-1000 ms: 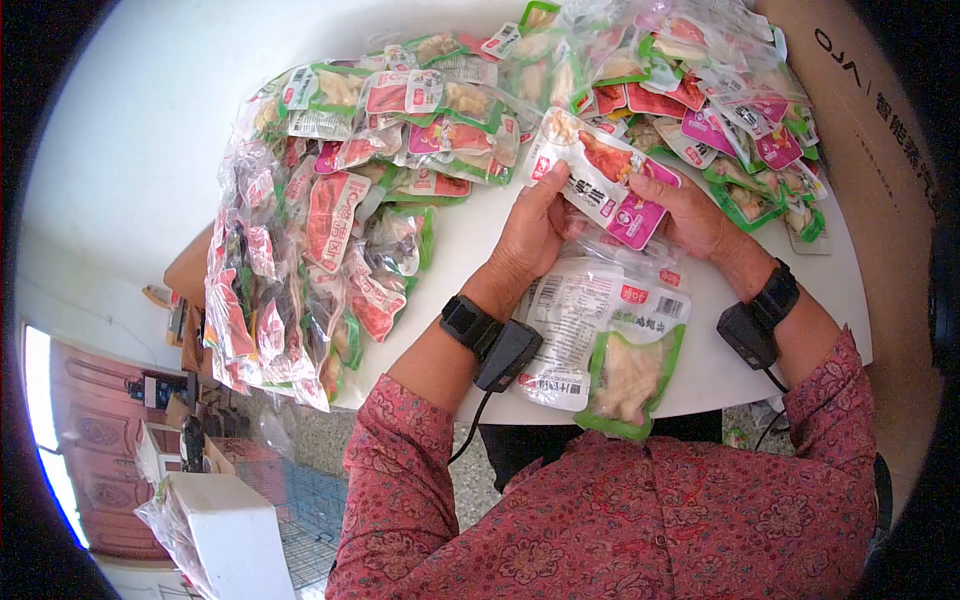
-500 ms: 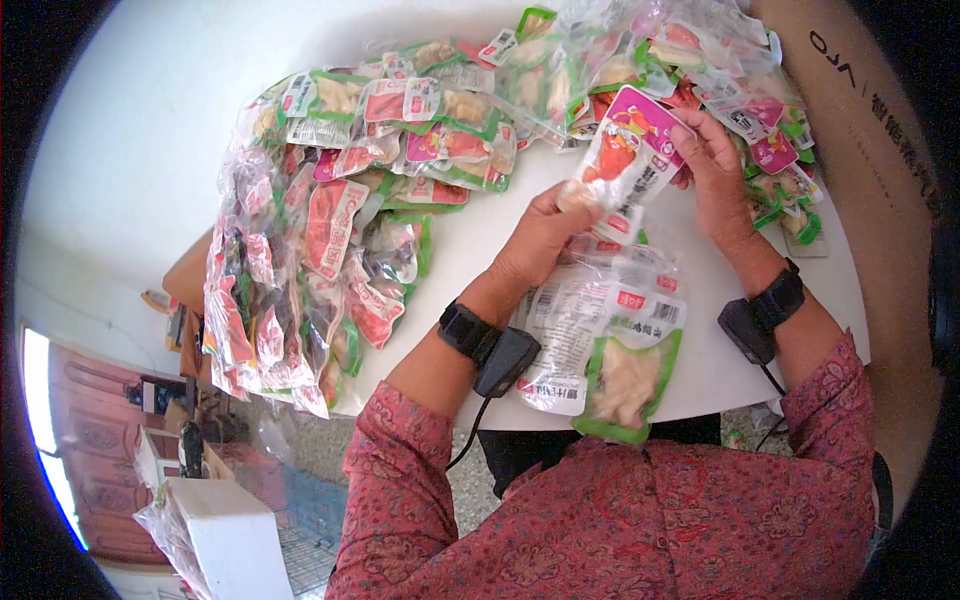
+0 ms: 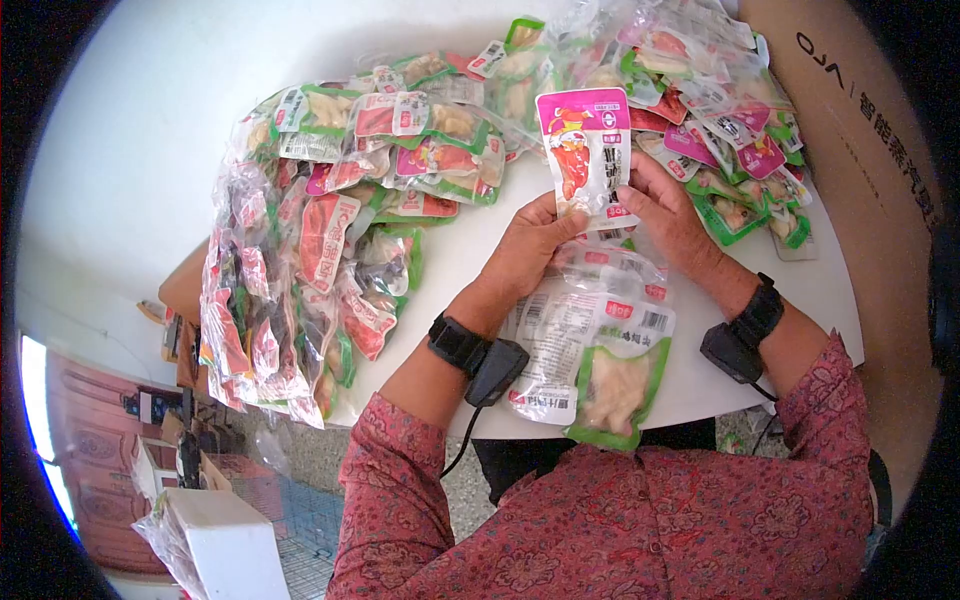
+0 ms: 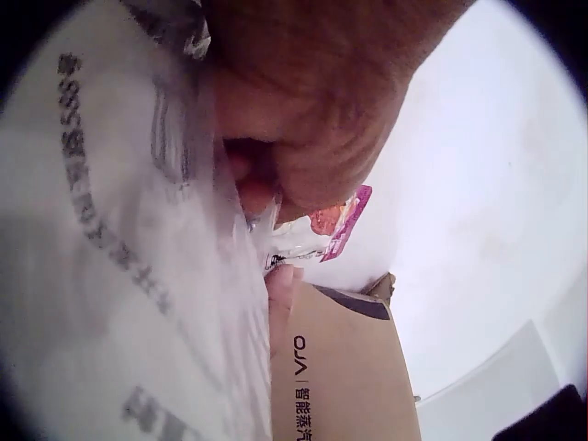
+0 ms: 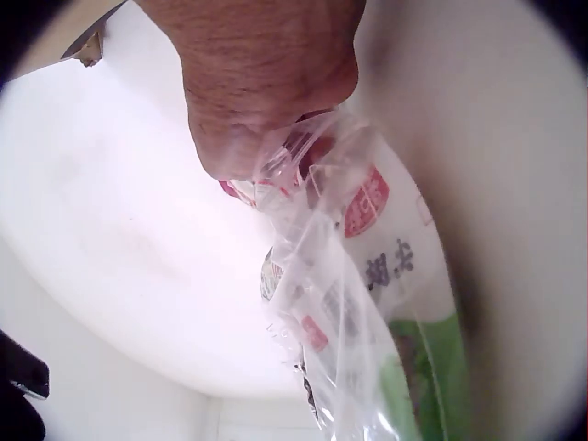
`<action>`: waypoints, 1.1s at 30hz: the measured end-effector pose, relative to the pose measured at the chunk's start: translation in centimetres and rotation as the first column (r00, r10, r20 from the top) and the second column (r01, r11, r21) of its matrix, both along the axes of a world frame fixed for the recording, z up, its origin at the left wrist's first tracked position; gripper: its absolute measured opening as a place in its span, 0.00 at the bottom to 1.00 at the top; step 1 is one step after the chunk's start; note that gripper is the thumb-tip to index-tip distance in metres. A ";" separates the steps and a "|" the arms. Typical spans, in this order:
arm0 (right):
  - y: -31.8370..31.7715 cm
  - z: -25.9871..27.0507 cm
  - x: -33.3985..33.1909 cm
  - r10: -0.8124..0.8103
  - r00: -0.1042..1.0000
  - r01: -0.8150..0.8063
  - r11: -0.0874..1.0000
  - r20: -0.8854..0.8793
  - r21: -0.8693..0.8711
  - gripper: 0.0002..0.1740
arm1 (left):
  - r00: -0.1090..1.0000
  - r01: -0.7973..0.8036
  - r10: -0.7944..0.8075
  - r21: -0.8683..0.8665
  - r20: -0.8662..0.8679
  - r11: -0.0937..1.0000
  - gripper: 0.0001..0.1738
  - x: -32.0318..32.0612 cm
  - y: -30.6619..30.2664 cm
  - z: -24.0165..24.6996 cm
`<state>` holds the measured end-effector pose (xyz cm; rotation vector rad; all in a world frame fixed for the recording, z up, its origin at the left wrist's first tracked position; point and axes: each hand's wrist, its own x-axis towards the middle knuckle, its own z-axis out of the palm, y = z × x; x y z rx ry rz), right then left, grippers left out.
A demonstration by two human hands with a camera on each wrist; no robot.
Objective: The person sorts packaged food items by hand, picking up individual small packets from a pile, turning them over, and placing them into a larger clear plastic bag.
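A white food pouch [image 3: 598, 150] with a pink end and a picture of reddish meat is held up in front of the person, pink end away from them. My left hand [image 3: 528, 247] pinches its near left corner, thumb on the printed face. The right hand [image 3: 675, 220] pinches the near right edge, thumb in front. Just below the hands lies a clear plastic bag [image 3: 597, 262] with pouches in it, among them a green-edged pouch [image 3: 618, 388] of pale pieces. In the right wrist view the crinkled clear plastic [image 5: 308, 230] hangs under the right hand [image 5: 262, 83].
Bagged pouches in a large pile [image 3: 325, 235] cover the left of the white table [image 3: 462, 275]. Another pile [image 3: 745, 190] lies at the back right. A tall cardboard box [image 3: 850, 150] stands along the right side.
The pouch has turned: its pink end pointed near right, then far right, and now points straight away. The right hand has shifted from the pink end to the near right edge.
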<state>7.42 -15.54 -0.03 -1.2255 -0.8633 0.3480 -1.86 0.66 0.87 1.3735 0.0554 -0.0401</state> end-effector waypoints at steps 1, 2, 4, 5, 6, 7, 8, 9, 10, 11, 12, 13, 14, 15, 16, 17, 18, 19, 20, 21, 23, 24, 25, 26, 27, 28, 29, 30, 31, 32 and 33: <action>-0.1 -0.1 0.1 0.012 1.000 -0.012 1.000 -0.017 0.015 0.16 | 1.000 0.010 -0.010 -0.030 -0.005 1.000 0.12 0.0 0.0 0.1; -0.1 -0.1 0.2 0.010 1.000 -0.009 1.000 -0.018 0.016 0.16 | 1.000 0.019 -0.020 -0.059 -0.009 0.998 0.12 0.0 0.0 0.1; -0.2 -0.2 0.3 0.013 1.000 -0.013 1.000 -0.028 0.000 0.16 | 0.999 0.035 -0.036 -0.070 -0.015 0.997 0.12 0.2 0.3 -0.5; -0.2 -0.3 0.3 0.012 1.000 -0.012 1.000 -0.027 0.001 0.16 | 0.998 0.049 -0.051 -0.082 -0.021 0.995 0.13 0.3 0.4 -0.7; -0.2 -0.4 0.4 -0.001 1.000 0.001 1.000 -0.018 -0.003 0.17 | 0.998 0.050 -0.052 -0.081 -0.019 0.995 0.13 0.3 0.5 -0.7; -0.2 -0.4 0.5 -0.013 1.000 0.013 1.000 -0.009 -0.008 0.17 | 0.997 0.071 -0.073 -0.086 -0.021 0.994 0.13 0.3 0.6 -0.7; -0.2 -0.5 0.5 -0.014 1.000 0.014 1.000 -0.008 -0.008 0.17 | 0.995 0.093 -0.095 -0.092 -0.022 0.991 0.13 0.2 0.7 -0.7; -0.3 -0.5 0.5 -0.021 1.000 0.021 1.000 -0.013 -0.015 0.18 | 0.995 0.093 -0.095 -0.092 -0.020 0.991 0.13 0.3 0.8 -0.9; -0.3 -0.5 0.5 -0.028 0.999 0.028 0.999 -0.018 -0.022 0.18 | 0.994 0.098 -0.101 -0.090 -0.030 0.991 0.14 0.4 0.9 -1.1; -0.3 -0.5 0.5 -0.028 0.999 0.027 0.999 -0.017 -0.022 0.18 | 0.994 0.102 -0.106 -0.089 -0.040 0.991 0.14 0.5 1.0 -1.2; -0.2 -0.5 0.5 -0.037 0.999 0.037 0.999 -0.004 -0.020 0.18 | 0.994 0.102 -0.105 -0.089 -0.039 0.991 0.14 0.4 1.0 -1.2; -0.2 -0.4 0.4 -0.047 0.999 0.047 0.999 0.009 -0.018 0.18 | 0.992 0.115 -0.119 -0.092 -0.038 0.989 0.15 0.4 1.1 -1.1; -0.2 -0.4 0.4 -0.046 0.999 0.047 0.999 0.010 -0.018 0.18 | 0.990 0.129 -0.133 -0.095 -0.038 0.987 0.15 0.3 1.1 -1.0; -0.3 -0.4 0.5 -0.046 0.999 0.047 0.998 0.029 -0.035 0.18 | 0.990 0.130 -0.134 -0.095 -0.036 0.987 0.15 0.3 1.1 -0.8; -0.4 -0.4 0.5 -0.045 0.998 0.048 0.998 0.047 -0.052 0.18 | 0.990 0.137 -0.140 -0.100 -0.026 0.985 0.16 0.3 1.0 -0.7; -0.4 -0.5 0.5 -0.046 0.998 0.048 0.998 0.047 -0.051 0.18 | 0.989 0.144 -0.146 -0.106 -0.016 0.984 0.16 0.2 1.0 -0.6; -0.4 -0.5 0.5 -0.049 0.997 0.052 0.997 0.057 -0.055 0.18 | 0.989 0.145 -0.147 -0.106 -0.015 0.984 0.16 0.2 0.9 -0.6; -0.4 -0.6 0.5 -0.052 0.996 0.056 0.997 0.066 -0.059 0.18 | 0.989 0.148 -0.150 -0.113 -0.012 0.983 0.17 0.2 0.9 -0.5; -0.4 -0.5 0.5 -0.052 0.996 0.056 0.997 0.066 -0.059 0.18 | 0.988 0.151 -0.153 -0.119 -0.009 0.981 0.18 0.2 0.8 -0.5; -0.4 -0.4 0.4 -0.050 0.996 0.054 0.997 0.068 -0.063 0.18 | 0.988 0.151 -0.153 -0.120 -0.009 0.981 0.18 0.2 0.7 -0.3; -0.5 -0.2 0.2 -0.047 0.997 0.052 0.996 0.069 -0.067 0.18 | 0.988 0.150 -0.151 -0.079 -0.013 0.986 0.19 0.1 0.4 0.0; -0.5 -0.1 0.1 -0.041 0.997 0.045 0.997 0.060 -0.065 0.18 | 0.988 0.150 -0.151 -0.079 -0.012 0.986 0.19 0.1 0.4 0.0; -0.5 -0.1 0.1 -0.035 0.998 0.038 0.997 0.052 -0.063 0.18 | 0.987 0.157 -0.158 -0.059 -0.014 0.986 0.20 0.1 0.4 0.0; -0.5 -0.1 0.1 -0.034 0.998 0.037 0.997 0.052 -0.063 0.18 | 0.986 0.164 -0.165 -0.038 -0.015 0.986 0.20 0.1 0.4 0.0; -0.5 -0.1 0.1 -0.034 0.998 0.038 0.997 0.058 -0.061 0.18 | 0.986 0.164 -0.165 -0.038 -0.015 0.986 0.20 0.1 0.3 0.0; -0.4 -0.2 0.2 -0.035 0.997 0.038 0.998 0.063 -0.059 0.18 | 0.987 0.160 -0.160 -0.033 -0.013 0.987 0.20 0.1 0.3 0.0; -0.4 -0.2 0.2 -0.035 0.997 0.039 0.998 0.063 -0.059 0.18 | 0.988 0.155 -0.155 -0.028 -0.011 0.988 0.20 0.0 0.2 0.1; -0.4 -0.3 0.2 -0.035 0.998 0.038 0.998 0.054 -0.058 0.18 | 0.988 0.155 -0.156 -0.028 -0.011 0.987 0.20 0.0 0.1 0.1; -0.3 -0.4 0.3 -0.035 0.998 0.038 0.998 0.045 -0.057 0.18 | 0.988 0.156 -0.156 -0.025 -0.006 0.987 0.20 0.0 0.1 0.1; -0.3 -0.4 0.4 -0.035 0.998 0.038 0.998 0.045 -0.057 0.18 | 0.988 0.157 -0.157 -0.021 -0.001 0.987 0.20 0.0 0.1 0.2; -0.3 -0.4 0.4 -0.023 1.000 0.024 0.998 0.013 -0.057 0.18 | 0.988 0.156 -0.156 -0.021 -0.001 0.987 0.20 0.0 0.1 0.2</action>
